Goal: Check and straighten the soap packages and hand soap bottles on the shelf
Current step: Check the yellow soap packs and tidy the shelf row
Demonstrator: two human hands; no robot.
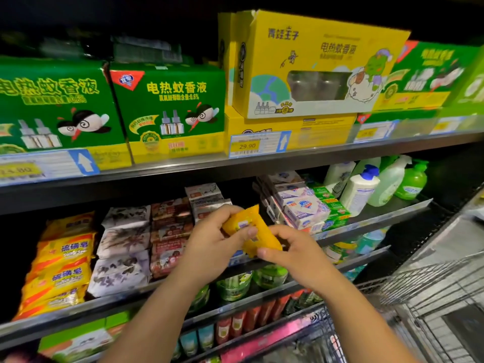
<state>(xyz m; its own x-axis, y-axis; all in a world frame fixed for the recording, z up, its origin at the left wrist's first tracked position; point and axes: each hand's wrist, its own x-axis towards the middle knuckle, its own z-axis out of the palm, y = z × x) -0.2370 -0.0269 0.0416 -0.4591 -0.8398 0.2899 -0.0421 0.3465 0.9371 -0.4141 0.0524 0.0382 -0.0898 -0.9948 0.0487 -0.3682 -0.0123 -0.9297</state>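
**A:** What do the two grips have, in the head view?

**B:** Both are on one thing, a small orange-yellow plastic-wrapped soap package (262, 221) with a little white label. It is tilted and held in the air in front of the shelf. The left grip (217, 247) is curled round its upper-left end, with the thumb lying across the face beside the label. The right grip (288, 255) pinches the lower-right end between thumb and fingers.

**A:** And the shelf?

**B:** The dark metal shelf (392, 212) lies beyond both grips. Far to the left of the left grip is a stack of yellow-and-orange sulphur soap packages (62, 268). Nearer to it are white soft packs with purple-grey ink print (123, 247), then brown-red packs (167, 242) just left of its knuckles. Above and to the right of the right grip stand white boxed soap bars with a blue shield (301, 208), touching green boxed soap bars (332, 205) on their right.

**A:** The bottles?

**B:** They are further right of the right grip, near the shelf's end. There is a white bottle with a blue cap (358, 189), a pale green trigger bottle (390, 179) beside it, and a green pump bottle (413, 182) last.

**A:** Anything else?

**B:** High above both grips, green cardboard boxes (170, 108) and a large yellow cardboard box (314, 66) sit on the upper shelf. A price tag reading 29.90 (248, 145) is below the yellow one. Below and to the right of the right grip is a grey wire trolley (432, 279).
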